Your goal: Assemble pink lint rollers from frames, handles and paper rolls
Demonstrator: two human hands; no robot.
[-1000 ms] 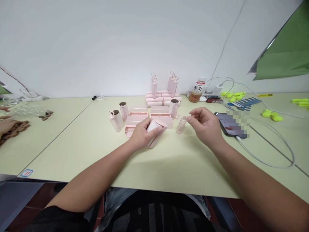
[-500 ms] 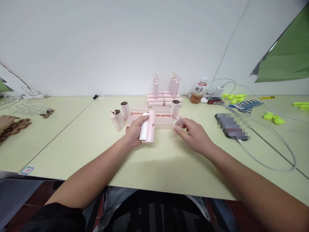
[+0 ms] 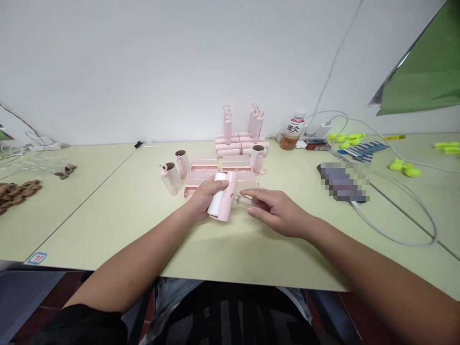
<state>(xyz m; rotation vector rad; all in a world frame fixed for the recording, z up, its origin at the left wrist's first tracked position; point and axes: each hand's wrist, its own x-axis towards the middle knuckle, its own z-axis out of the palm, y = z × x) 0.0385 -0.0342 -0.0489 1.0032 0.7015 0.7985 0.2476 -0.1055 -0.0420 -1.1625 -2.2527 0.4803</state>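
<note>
My left hand point(image 3: 204, 197) is wrapped round a pink case with a white roll point(image 3: 224, 197), held tilted above the table. In my right hand point(image 3: 278, 210) is a clear pinkish handle point(image 3: 246, 201), gripped between thumb and fingers, its tip at the hole in the case's side. Behind the hands lie open pink cases point(image 3: 237, 169). Pink rolls with handles point(image 3: 171, 179) stand to the left, and another roll point(image 3: 257, 158) stands to the right.
Stacked pink cases point(image 3: 228, 147) and upright handles point(image 3: 227, 130) are near the wall. A drink bottle point(image 3: 292, 132), a phone point(image 3: 341, 183) with its cable and yellow-green pieces point(image 3: 405, 167) are to the right. Brown pieces point(image 3: 19, 191) lie far left.
My right hand has brought the clear handle left and turned it to point at the case. The view has shifted slightly. A hand at the far left is out of view.
</note>
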